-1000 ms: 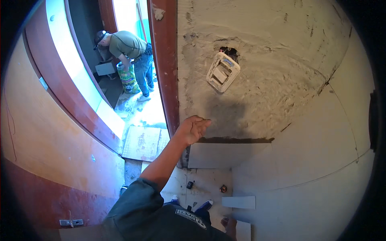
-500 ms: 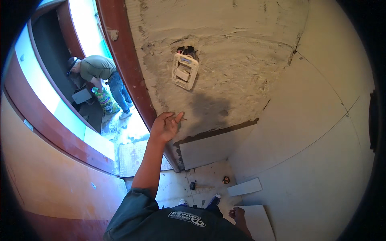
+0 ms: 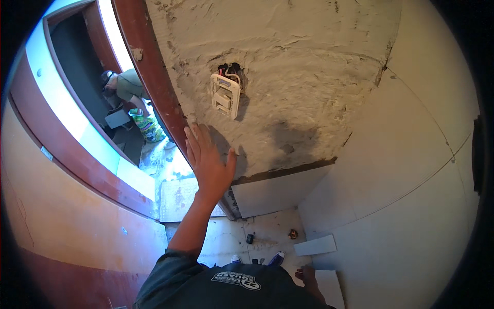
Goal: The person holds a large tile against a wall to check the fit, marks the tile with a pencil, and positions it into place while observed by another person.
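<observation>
My left hand is open with fingers stretched, at the edge of the red door frame beside the rough plastered wall; whether it touches cannot be told. Above it a white switch plate hangs askew from an open wall box with wires showing. My right hand is low at my side, fingers loosely bent and apart with nothing visible in them, near a white tile piece.
Through the doorway a co-worker bends over a green sack. A black tool, a small round object and a white strip lie on the floor. A tiled wall stands right, a painted panel left.
My left hand's curled fingers have straightened and moved up against or close to the frame's edge. My view has shifted, and the co-worker is now more hidden behind the frame.
</observation>
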Demonstrator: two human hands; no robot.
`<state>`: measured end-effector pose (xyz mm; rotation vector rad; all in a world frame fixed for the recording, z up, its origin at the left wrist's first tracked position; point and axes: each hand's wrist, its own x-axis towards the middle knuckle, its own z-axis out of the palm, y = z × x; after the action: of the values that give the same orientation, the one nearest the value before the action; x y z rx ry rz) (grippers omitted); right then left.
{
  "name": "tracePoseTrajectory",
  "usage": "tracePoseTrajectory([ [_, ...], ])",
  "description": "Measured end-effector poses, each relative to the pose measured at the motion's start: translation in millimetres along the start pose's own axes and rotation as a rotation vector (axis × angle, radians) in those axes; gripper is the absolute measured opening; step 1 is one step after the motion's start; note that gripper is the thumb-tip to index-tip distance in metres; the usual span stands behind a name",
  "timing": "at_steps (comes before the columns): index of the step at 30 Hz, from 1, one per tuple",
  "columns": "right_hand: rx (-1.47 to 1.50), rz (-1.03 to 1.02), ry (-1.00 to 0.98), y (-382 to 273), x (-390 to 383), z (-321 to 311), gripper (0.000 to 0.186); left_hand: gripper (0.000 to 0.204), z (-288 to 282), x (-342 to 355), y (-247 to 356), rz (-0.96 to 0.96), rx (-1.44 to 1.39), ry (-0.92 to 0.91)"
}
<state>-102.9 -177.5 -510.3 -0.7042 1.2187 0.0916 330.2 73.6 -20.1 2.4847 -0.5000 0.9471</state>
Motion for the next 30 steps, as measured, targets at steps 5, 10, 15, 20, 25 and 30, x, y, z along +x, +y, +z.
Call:
tracePoseTrajectory([
  [5, -0.271, -0.082, 0.104, -66.9, 13.3, 28.0, 0.018, 0.099, 43.3, 17.8, -16.1, -0.063, 0.278, -0.012],
  [10, -0.316, -0.073, 0.024, -96.1, 33.5, 14.7, 0.017, 0.109, 57.7, 23.7, 1.6, -0.094, 0.323, -0.011],
  [15, -0.318, -0.033, -0.013, -87.5, 43.0, 23.3, 0.02, 0.105, 52.6, 21.8, -6.7, -0.037, 0.374, -0.011],
  [20, -0.476, -0.022, -0.013, -70.9, 26.0, 49.9, 0.021, 0.095, 14.6, 0.3, -18.2, 0.085, 0.407, -0.122],
  [25, -0.413, -0.051, 0.019, -59.8, 23.9, 51.8, 0.018, 0.049, 17.3, -74.5, -14.7, 0.065, -0.191, -0.448],
  [30, -0.74, -0.516, 0.014, -46.1, 63.8, 26.3, 0.032, 0.026, 123.2, -257.9, -137.5, 0.091, -0.169, -0.716],
])
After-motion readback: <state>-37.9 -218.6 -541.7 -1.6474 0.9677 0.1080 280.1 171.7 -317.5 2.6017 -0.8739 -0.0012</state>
